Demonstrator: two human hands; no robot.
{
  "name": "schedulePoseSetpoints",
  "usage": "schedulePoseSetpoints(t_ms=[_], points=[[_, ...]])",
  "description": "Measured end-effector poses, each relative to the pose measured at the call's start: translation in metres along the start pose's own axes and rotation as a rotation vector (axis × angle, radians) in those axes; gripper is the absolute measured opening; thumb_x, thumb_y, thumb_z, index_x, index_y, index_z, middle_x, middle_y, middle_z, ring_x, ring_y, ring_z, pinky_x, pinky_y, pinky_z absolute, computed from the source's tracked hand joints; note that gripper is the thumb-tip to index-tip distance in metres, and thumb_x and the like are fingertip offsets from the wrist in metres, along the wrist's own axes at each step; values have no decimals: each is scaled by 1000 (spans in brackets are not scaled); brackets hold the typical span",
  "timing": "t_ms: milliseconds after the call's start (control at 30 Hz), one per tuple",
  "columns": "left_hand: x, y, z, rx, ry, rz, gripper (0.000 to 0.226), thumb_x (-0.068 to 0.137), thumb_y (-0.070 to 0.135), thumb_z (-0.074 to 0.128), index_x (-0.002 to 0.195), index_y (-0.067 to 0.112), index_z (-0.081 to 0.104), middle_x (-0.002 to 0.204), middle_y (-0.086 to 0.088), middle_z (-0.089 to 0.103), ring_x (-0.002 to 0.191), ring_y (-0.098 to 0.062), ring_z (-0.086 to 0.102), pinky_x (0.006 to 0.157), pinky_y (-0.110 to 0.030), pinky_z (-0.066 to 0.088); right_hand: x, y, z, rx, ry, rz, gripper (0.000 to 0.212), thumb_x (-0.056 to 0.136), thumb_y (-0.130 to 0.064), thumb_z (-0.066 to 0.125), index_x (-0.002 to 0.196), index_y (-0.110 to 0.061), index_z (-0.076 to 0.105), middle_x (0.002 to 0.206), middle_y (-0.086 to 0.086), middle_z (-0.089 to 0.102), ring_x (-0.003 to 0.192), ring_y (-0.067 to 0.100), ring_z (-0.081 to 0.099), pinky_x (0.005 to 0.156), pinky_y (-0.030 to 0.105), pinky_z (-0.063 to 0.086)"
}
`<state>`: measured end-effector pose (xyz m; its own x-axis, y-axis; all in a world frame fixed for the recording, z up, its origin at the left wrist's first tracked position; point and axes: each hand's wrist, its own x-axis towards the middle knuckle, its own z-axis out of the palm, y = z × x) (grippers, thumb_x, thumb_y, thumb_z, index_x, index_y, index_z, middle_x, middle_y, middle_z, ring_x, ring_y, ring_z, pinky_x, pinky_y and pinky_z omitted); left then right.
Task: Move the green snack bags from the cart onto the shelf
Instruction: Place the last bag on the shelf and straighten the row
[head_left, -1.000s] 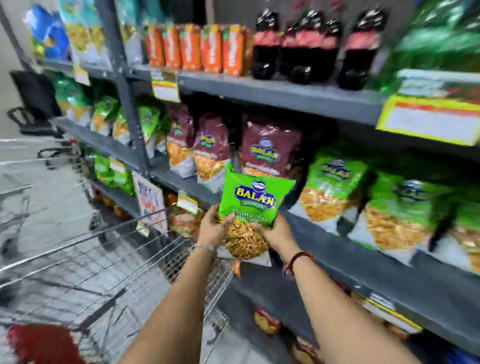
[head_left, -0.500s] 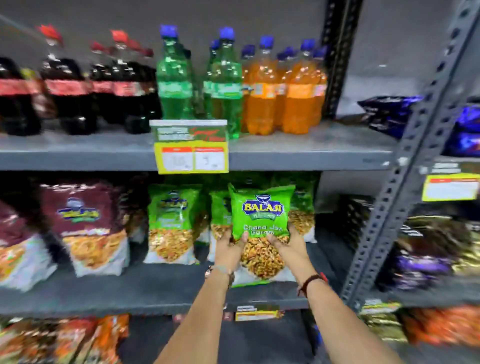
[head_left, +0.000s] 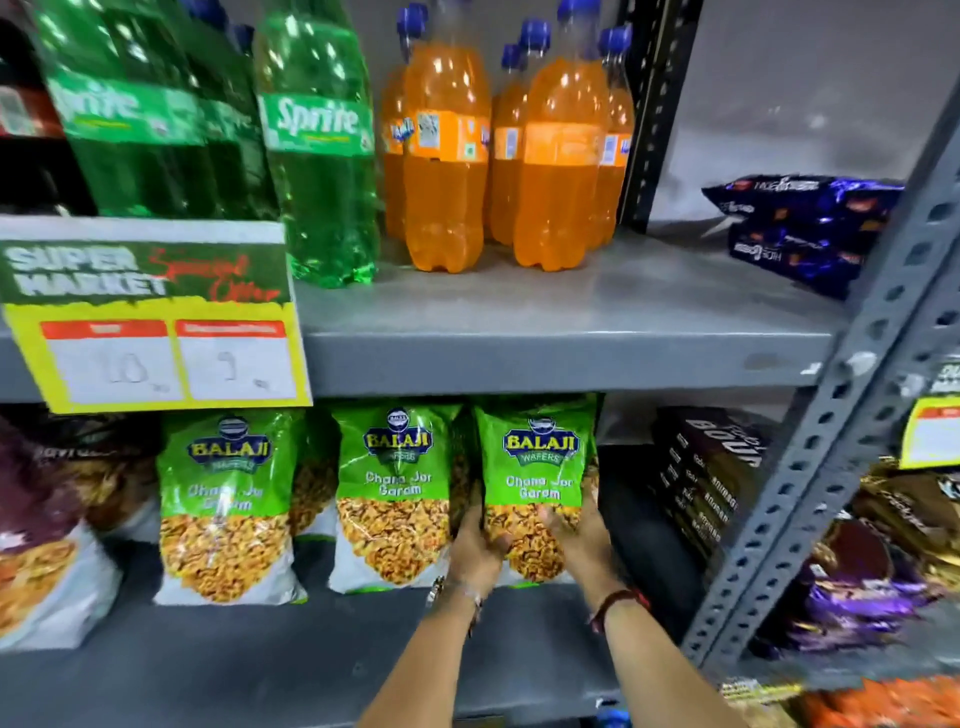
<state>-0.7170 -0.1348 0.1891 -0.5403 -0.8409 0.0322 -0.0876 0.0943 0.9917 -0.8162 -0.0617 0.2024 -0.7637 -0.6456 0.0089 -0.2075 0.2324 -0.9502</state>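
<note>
Head view: we look at a grey metal shelf (head_left: 291, 670) and see our two bare hands around a green plastic snack bag (head_left: 537, 478) printed "Balaji Wafers, Chana Jor Garam". The left hand (head_left: 475, 545) curls around the bag's lower left edge, and the right hand (head_left: 579, 530) wraps its lower right edge, fingers closed against the clear panel of yellow snacks. The bag stands upright on the shelf board, at the right end of a row. Just beside it on the left stands a second green bag of the same kind (head_left: 395, 493), and farther left a third one (head_left: 226, 504). On the board above we see green soda bottles (head_left: 317, 145) and orange soda bottles (head_left: 447, 156), with a yellow and green price card (head_left: 150, 317) hanging from its edge.
</note>
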Motion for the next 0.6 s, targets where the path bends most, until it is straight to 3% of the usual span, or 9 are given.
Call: schedulePoseSetpoints(t_ms=[67, 133, 200, 267, 333, 367, 467, 533, 600], points=[[-5, -8, 4, -33, 45, 15, 62, 72, 13, 58, 130, 11, 37, 125, -6, 49, 117, -25, 48, 98, -39, 42, -9, 0, 1, 61, 37, 8, 98, 44, -70, 57, 127, -19, 44, 112, 5, 64, 106, 27, 60, 94, 41, 48], [-12, -7, 3, -67, 104, 68, 74, 65, 40, 66, 129, 19, 37, 124, 4, 50, 117, -12, 48, 93, -20, 44, -17, 3, -2, 135, 109, -11, 90, 48, -70, 63, 123, -25, 43, 118, 2, 61, 110, 22, 57, 97, 41, 46], [-16, -8, 3, -95, 182, 114, 100, 52, 70, 63, 132, 17, 35, 121, 17, 45, 113, 8, 43, 85, 2, 39, -21, 12, -4, 209, 148, -27, 87, 52, -75, 62, 123, -30, 41, 129, 4, 55, 119, 21, 52, 103, 48, 43], [-17, -9, 4, -74, 185, 137, 90, 61, 56, 68, 133, 12, 35, 114, 14, 49, 102, 14, 48, 76, 6, 36, -24, 18, -4, 219, 103, -34, 91, 51, -77, 60, 125, -27, 40, 130, 4, 54, 120, 20, 51, 104, 48, 42], [-17, -4, 7, 76, 194, 111, 63, 76, 14, 65, 133, 11, 36, 104, 6, 54, 99, -4, 52, 74, -6, 39, -26, 15, -1, 155, 30, -24, 102, 43, -86, 52, 121, -21, 47, 117, 3, 61, 108, 18, 56, 95, 39, 46], [-15, -2, 8, 145, 209, 80, 60, 79, 3, 60, 133, 13, 36, 96, 4, 57, 96, -15, 55, 75, -15, 42, -27, 11, 0, 116, 7, -31, 106, 39, -89, 48, 117, -18, 50, 108, 2, 62, 99, 17, 57, 87, 34, 46], [-13, 0, 14, 240, 192, 10, 61, 83, 2, 55, 136, 19, 31, 78, -10, 61, 81, -24, 58, 69, -25, 45, -23, 10, -5, 68, 68, -35, 97, 45, -83, 45, 108, -10, 56, 96, 8, 63, 92, 23, 59, 80, 37, 48], [-14, 3, 22, 235, 161, 8, 61, 83, 4, 57, 136, 19, 32, 61, -2, 50, 63, -18, 49, 54, -21, 32, -21, 14, -10, 90, 114, -37, 86, 52, -75, 47, 106, -8, 55, 97, 13, 64, 93, 29, 61, 82, 44, 50], [-13, 3, 32, 216, 136, 39, 60, 82, 2, 57, 135, 16, 33, 55, 5, 38, 53, -6, 37, 49, -18, 31, -19, 18, -16, 130, 154, -16, 73, 60, -62, 49, 110, -8, 53, 97, 12, 62, 95, 33, 61, 84, 48, 50]])
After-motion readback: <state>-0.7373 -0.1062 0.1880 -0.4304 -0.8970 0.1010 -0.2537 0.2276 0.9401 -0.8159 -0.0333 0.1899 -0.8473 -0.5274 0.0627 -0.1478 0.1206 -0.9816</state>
